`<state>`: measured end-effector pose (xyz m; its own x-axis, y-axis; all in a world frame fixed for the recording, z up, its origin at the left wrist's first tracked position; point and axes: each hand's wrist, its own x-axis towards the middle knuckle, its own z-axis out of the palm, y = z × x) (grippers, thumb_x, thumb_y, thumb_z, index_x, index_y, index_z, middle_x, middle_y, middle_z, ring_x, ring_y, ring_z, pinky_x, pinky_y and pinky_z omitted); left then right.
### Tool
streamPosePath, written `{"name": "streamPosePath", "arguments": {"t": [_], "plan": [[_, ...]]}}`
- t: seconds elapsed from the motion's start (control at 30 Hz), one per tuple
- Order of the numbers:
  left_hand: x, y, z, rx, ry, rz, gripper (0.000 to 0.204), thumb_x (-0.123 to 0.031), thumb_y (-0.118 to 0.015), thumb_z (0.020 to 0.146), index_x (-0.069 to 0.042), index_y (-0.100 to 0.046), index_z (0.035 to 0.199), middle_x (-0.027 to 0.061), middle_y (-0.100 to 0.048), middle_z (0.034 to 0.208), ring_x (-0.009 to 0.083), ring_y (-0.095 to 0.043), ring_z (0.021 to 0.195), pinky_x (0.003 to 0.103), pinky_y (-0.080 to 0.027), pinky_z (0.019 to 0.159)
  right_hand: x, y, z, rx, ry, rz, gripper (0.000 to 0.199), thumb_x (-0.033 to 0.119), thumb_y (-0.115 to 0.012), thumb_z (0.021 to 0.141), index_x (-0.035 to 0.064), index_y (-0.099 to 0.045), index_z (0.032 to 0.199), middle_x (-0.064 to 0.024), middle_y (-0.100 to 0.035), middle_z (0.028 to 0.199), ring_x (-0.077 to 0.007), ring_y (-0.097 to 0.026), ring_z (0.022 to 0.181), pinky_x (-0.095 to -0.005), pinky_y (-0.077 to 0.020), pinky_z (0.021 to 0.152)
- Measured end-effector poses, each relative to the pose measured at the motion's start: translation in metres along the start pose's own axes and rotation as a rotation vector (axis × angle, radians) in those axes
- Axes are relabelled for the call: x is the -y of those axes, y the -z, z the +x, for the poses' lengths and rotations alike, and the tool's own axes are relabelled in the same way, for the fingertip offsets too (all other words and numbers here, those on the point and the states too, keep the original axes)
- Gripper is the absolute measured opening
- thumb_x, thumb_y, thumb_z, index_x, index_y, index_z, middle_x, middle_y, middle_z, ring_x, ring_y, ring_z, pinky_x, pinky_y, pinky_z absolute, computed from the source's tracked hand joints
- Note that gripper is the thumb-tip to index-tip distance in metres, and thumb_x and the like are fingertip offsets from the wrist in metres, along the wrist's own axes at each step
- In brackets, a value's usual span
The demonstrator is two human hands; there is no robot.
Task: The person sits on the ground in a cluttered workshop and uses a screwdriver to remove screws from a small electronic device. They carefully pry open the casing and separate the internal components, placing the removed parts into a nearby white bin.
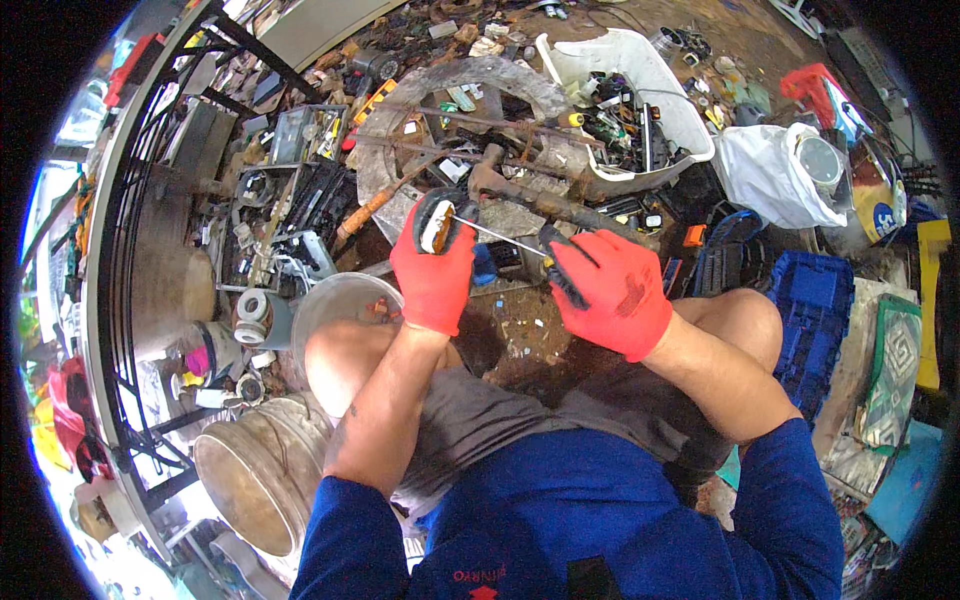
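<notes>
My left hand (pixel 437 285), in a red glove with black fingertips, is closed around a small white-edged piece (pixel 436 228) with a brownish inside; its exact kind I cannot make out. My right hand (pixel 615 292), gloved the same way, grips a screwdriver (pixel 508 239). Its thin metal shaft slants up and left to the piece; whether the tip touches it is hidden by the left fingers. Just beyond both hands lies a hammer (pixel 487 182) with a worn head, across a round grey slab (pixel 385 150). A tool with an orange-brown handle (pixel 362 214) lies left of it.
A white bin (pixel 694 135) of dark parts stands at the far right, beside a white plastic bag (pixel 765 175). A clear bucket (pixel 345 292) and a dirty pail (pixel 250 490) are on my left, near a black metal rack (pixel 112 330). A blue crate (pixel 812 315) lies right.
</notes>
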<state>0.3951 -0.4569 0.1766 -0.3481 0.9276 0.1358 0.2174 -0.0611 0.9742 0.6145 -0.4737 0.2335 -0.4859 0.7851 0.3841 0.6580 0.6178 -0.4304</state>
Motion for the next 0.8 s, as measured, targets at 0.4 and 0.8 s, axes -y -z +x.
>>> {"name": "streamPosePath", "arguments": {"t": [0.4,0.8], "plan": [[-0.011,0.002,-0.003,-0.004,0.086,-0.087,0.037,-0.003,-0.072,0.081,0.001,-0.062,0.116,0.0079,-0.069,0.104,0.0116,-0.063,0.094,0.028,-0.050,0.086,-0.010,0.041,0.024,0.457,-0.759,1.273,0.039,0.025,-0.065,0.092,0.0054,-0.061,0.125,-0.0011,-0.065,0.087,-0.0044,-0.055,0.067,-0.0196,-0.0414,0.055],[-0.017,-0.003,-0.008,0.039,-0.014,0.032,0.036,-0.005,-0.073,0.081,0.000,-0.063,0.115,0.0091,-0.070,0.102,0.0123,-0.064,0.093,0.029,-0.051,0.086,-0.023,0.003,-0.008,0.204,-0.396,0.819,0.028,0.011,-0.068,0.081,0.0024,-0.067,0.107,-0.0085,-0.066,0.088,-0.0195,-0.064,0.077,-0.0325,-0.0509,0.065]]}}
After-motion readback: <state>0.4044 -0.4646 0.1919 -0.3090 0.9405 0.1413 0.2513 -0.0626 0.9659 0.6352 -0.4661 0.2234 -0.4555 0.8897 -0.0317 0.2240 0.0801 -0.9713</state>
